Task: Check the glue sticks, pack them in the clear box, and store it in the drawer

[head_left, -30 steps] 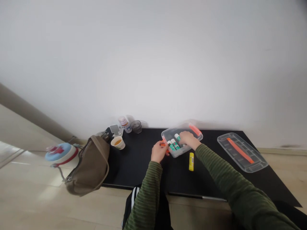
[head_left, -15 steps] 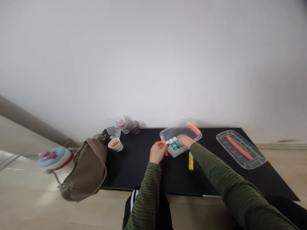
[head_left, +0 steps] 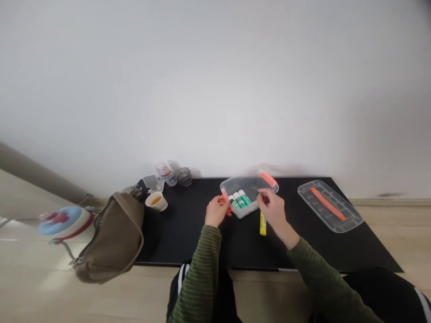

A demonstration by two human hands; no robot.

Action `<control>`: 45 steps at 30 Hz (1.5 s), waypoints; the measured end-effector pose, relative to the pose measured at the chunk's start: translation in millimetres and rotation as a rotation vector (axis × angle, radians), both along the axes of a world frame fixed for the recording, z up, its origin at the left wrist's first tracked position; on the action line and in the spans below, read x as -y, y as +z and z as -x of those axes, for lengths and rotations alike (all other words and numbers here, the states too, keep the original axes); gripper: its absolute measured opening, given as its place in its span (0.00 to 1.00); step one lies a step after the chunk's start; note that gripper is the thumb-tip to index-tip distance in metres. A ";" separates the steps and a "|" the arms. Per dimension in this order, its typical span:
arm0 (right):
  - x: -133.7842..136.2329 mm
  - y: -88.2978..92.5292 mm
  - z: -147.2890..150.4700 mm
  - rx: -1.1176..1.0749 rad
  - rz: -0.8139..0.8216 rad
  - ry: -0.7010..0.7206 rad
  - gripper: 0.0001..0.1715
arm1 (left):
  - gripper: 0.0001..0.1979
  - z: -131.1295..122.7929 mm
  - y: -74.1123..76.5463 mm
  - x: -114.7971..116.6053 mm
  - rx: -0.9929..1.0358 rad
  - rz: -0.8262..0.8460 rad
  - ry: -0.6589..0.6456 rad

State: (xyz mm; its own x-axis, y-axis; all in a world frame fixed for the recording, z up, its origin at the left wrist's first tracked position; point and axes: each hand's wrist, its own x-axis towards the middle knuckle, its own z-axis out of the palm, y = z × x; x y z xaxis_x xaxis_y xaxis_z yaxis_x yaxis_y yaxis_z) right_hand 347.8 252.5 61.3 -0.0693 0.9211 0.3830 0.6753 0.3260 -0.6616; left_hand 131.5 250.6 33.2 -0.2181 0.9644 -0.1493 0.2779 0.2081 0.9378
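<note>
A clear plastic box (head_left: 232, 181) with orange latches stands on the black table. Inside it, several green-and-white glue sticks (head_left: 240, 199) lie side by side. My left hand (head_left: 216, 211) is closed on the box's left edge, by its orange latch. Over the box's front right side, my right hand (head_left: 273, 210) has its fingers pinched together. A small dark bit shows at those fingertips, too small to name. Below the right hand, a yellow glue stick (head_left: 263, 224) lies on the table in front of the box.
The box's clear lid (head_left: 350, 220) with an orange handle lies at the right. At the left are a paper cup (head_left: 161, 205) of amber liquid, a white bottle (head_left: 166, 174), a dark glass (head_left: 183, 176) and a brown bag (head_left: 116, 244). The wall stands behind the table (head_left: 188, 233).
My right hand has come up out of the box toward me, fingers pinched. My left hand stays at the box's left edge. The whole view has shifted slightly.
</note>
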 end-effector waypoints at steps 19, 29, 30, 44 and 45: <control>43.6 -80.5 -20.9 0.306 0.562 -0.171 0.22 | 0.15 0.1 -5.5 -1.8 0.016 -0.020 0.010; 71.1 -60.0 -43.7 -0.086 0.308 -0.047 0.17 | 0.12 -2.2 0.2 -0.3 0.020 -0.053 -0.127; 73.9 -49.6 -47.1 -0.152 0.223 -0.067 0.19 | 0.12 -4.2 0.9 0.4 0.026 -0.047 -0.152; -31.1 24.3 -52.1 0.763 0.512 0.013 0.16 | 0.20 -16.2 -0.1 12.9 0.110 -0.051 -0.370; -32.1 16.8 -49.1 0.790 0.544 0.026 0.13 | 0.21 -16.3 -0.2 13.2 0.111 -0.050 -0.384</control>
State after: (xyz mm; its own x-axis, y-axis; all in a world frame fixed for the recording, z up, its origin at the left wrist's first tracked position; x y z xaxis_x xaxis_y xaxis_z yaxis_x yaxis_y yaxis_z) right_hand 396.9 284.6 78.1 -0.1471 0.9537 -0.2625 0.9881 0.1295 -0.0833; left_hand 147.8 237.5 33.0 0.1743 0.9794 -0.1024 0.2226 0.0621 0.9729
